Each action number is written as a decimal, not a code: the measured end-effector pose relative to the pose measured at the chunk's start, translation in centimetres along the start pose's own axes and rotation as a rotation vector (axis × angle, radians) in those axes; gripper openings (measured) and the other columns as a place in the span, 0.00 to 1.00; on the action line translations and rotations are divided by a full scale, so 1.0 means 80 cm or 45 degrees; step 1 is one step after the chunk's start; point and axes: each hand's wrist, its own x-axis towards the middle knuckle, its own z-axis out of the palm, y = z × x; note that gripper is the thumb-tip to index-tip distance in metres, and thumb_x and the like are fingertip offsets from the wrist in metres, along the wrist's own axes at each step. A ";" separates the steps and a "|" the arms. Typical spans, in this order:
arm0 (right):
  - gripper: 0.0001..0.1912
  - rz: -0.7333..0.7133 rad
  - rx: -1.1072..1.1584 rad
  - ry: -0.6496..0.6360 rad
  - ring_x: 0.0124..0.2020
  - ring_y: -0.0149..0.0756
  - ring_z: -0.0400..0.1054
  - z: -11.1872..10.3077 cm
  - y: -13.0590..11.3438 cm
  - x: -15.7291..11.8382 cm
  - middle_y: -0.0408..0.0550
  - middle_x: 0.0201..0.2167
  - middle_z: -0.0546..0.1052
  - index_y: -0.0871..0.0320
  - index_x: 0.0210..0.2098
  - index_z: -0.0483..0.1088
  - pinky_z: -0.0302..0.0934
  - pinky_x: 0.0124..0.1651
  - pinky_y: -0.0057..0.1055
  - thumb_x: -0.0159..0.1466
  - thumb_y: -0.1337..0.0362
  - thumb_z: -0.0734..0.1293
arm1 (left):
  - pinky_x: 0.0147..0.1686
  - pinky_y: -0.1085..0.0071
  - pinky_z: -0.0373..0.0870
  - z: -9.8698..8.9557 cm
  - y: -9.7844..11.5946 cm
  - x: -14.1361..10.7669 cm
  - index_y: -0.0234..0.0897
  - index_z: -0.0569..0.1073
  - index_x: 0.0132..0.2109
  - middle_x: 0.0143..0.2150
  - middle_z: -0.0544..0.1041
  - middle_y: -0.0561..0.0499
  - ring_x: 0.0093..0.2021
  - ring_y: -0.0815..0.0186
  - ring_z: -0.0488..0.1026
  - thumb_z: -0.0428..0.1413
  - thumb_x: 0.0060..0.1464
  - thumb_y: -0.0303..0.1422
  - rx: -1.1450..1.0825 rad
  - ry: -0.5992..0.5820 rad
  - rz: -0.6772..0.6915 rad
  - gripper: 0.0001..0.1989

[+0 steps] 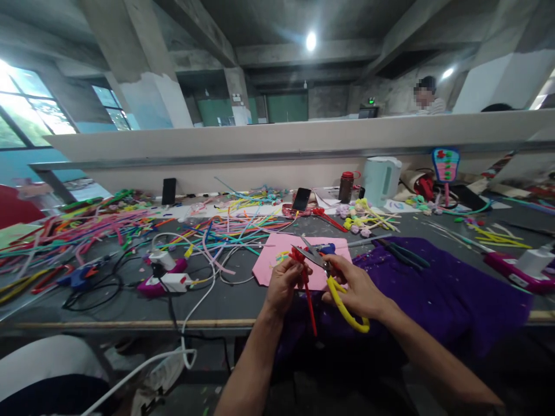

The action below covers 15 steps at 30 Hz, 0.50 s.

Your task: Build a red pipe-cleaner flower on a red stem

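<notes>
My left hand (pixel 284 283) pinches a red fuzzy flower-like piece (pixel 298 256) whose red stem (pixel 310 309) hangs down below the fingers. In my right hand (pixel 358 289) are scissors with yellow handles (pixel 347 309). Their metal blades (pixel 311 255) are parted and point left, close to the top of the red piece. Both hands are over the front part of a pink sheet (pixel 269 260), on which small yellow and blue bits lie. A purple cloth (pixel 433 289) spreads out to the right, with dark-handled pliers (pixel 405 254) on it.
Colourful pipe cleaners (pixel 108 222) cover the left of the table. Power strips (pixel 162 283) with cables and a blue glue gun (pixel 80 276) lie front left. Behind stand a phone (pixel 301 199), a brown bottle (pixel 346 188) and a kettle (pixel 381 179). A person (pixel 427 95) is beyond the partition.
</notes>
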 end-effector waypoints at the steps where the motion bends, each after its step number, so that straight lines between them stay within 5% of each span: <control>1: 0.34 -0.007 0.004 0.009 0.28 0.29 0.61 0.001 0.000 0.000 0.41 0.35 0.68 0.50 0.53 0.58 0.58 0.31 0.27 0.48 0.64 0.69 | 0.20 0.77 0.57 0.000 0.000 0.000 0.31 0.72 0.29 0.25 0.74 0.49 0.20 0.73 0.65 0.61 0.42 0.38 0.013 -0.001 -0.006 0.12; 15: 0.30 -0.071 0.070 0.065 0.27 0.29 0.60 0.003 0.003 -0.003 0.42 0.33 0.69 0.50 0.53 0.60 0.56 0.29 0.26 0.52 0.61 0.69 | 0.20 0.76 0.57 0.001 -0.001 -0.004 0.32 0.73 0.27 0.23 0.74 0.50 0.19 0.73 0.64 0.60 0.44 0.40 0.110 -0.044 0.015 0.13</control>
